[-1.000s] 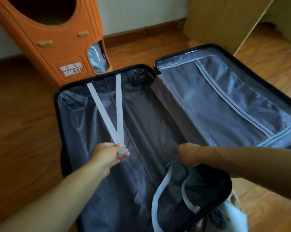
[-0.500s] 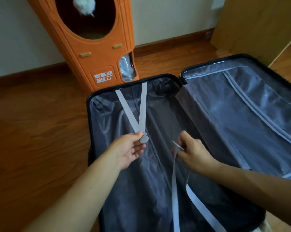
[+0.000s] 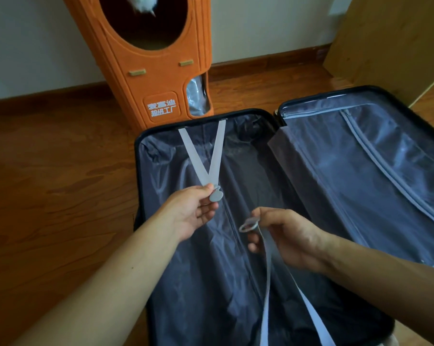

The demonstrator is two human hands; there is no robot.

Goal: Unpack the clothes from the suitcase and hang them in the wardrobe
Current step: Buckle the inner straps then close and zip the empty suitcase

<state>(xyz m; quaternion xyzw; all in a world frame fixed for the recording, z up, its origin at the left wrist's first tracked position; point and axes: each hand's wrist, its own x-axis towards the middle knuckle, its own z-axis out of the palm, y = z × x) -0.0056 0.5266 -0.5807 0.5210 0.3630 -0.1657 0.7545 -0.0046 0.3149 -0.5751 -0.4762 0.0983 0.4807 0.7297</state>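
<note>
A black suitcase (image 3: 138, 146) lies open on the wooden floor, lined in dark grey fabric. No clothes show in the left half. My left hand (image 3: 191, 211) pinches the grey buckle tab (image 3: 216, 194) where the far V-shaped strap (image 3: 203, 156) ends. My right hand (image 3: 283, 236) holds the ring-shaped buckle (image 3: 248, 226) of the near strap (image 3: 268, 290), which runs down toward me. The two buckle ends are apart, a short gap between them. The right half (image 3: 360, 158) is covered by a zipped divider.
An orange cat house (image 3: 151, 71) stands against the white wall just behind the suitcase. A light wooden wardrobe panel (image 3: 395, 38) rises at the far right. Bare wooden floor (image 3: 56, 183) stretches to the left.
My right hand picked up the near strap's buckle and lifted it toward the left hand's buckle. The pale bundle at the suitcase's near corner has left the view.
</note>
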